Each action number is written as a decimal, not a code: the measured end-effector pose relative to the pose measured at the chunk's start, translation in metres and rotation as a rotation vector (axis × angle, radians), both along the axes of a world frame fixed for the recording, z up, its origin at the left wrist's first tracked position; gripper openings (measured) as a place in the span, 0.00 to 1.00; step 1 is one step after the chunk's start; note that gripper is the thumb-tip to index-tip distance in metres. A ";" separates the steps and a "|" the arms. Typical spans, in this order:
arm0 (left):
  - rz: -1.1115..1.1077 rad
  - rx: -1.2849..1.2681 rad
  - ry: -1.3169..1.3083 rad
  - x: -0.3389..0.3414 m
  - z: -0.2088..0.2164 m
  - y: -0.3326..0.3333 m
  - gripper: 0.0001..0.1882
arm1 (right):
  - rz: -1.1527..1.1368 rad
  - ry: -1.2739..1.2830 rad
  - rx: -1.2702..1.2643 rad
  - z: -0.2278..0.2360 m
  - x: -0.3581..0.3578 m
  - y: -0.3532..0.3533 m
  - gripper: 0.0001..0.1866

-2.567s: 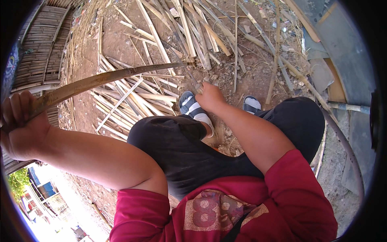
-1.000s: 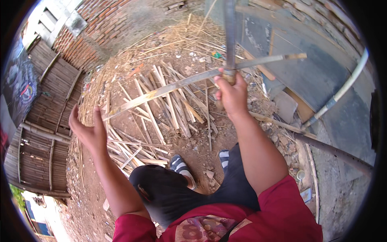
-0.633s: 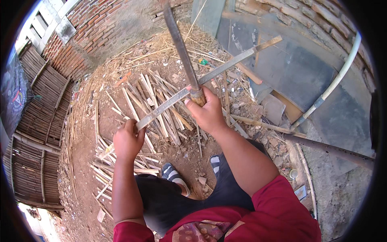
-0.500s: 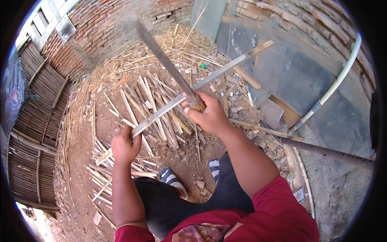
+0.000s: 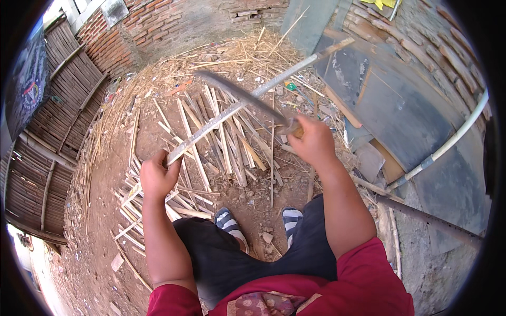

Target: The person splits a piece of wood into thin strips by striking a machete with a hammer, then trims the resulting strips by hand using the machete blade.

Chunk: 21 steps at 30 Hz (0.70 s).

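Observation:
My left hand (image 5: pixel 158 176) is closed around the lower part of a long, narrow wooden slat (image 5: pixel 282 79) with a greyish face. The slat slants up and away to the right, and a short end of it sticks out below my fist. My right hand (image 5: pixel 315 141) grips the wooden handle of a machete (image 5: pixel 224 86). Its long dark blade points to the far left and crosses the slat in view; whether the two touch I cannot tell. Beneath them on the dirt lies a loose pile of split wooden sticks (image 5: pixel 226 142).
More sticks (image 5: pixel 132 221) lie near my left side. Dry straw (image 5: pixel 237 58) covers the ground by the brick wall (image 5: pixel 158 29). Dark sheets (image 5: pixel 406 105) lean at the right, with a pale pole (image 5: pixel 448 139) across them. A bamboo screen (image 5: pixel 68 105) stands at the left.
My right hand has moved right and slightly down, and the machete's blade has swung lower toward the slat. My left hand keeps its hold on the slat. The whole view has shifted a little.

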<state>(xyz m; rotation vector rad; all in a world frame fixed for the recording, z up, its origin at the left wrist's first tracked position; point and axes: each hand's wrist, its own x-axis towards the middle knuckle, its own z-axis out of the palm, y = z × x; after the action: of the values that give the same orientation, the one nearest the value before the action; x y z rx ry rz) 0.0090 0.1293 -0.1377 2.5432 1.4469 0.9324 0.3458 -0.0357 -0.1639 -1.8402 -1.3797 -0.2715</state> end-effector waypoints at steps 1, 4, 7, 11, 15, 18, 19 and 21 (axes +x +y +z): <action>0.017 0.008 -0.004 -0.001 0.001 0.000 0.18 | -0.057 0.011 0.032 0.000 0.002 0.001 0.13; -0.040 0.045 -0.048 0.012 -0.004 -0.004 0.17 | 0.042 0.050 -0.067 0.004 -0.016 0.002 0.13; -0.085 0.034 -0.048 0.031 -0.006 -0.015 0.17 | 0.173 -0.085 -0.099 -0.001 -0.047 0.006 0.11; -0.105 0.013 0.009 0.031 -0.010 -0.015 0.16 | 0.204 -0.086 -0.193 -0.009 -0.040 0.012 0.10; 0.019 -0.034 0.091 0.030 -0.003 -0.015 0.17 | -0.105 0.149 -0.162 -0.004 -0.002 0.013 0.14; 0.002 -0.018 0.104 0.038 -0.007 -0.016 0.16 | -0.014 0.189 -0.197 -0.011 -0.005 0.014 0.15; -0.007 -0.009 0.112 0.039 -0.010 -0.017 0.16 | 0.039 0.207 -0.246 -0.011 -0.016 0.014 0.15; -0.025 0.007 0.132 0.042 -0.012 -0.019 0.15 | 0.113 0.012 -0.256 -0.010 -0.044 0.011 0.15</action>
<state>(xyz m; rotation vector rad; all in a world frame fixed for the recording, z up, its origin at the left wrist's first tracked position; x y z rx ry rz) 0.0507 0.1104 -0.1500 2.6676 1.4434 0.7811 0.3021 -0.0250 -0.1737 -1.9553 -1.5623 -0.0257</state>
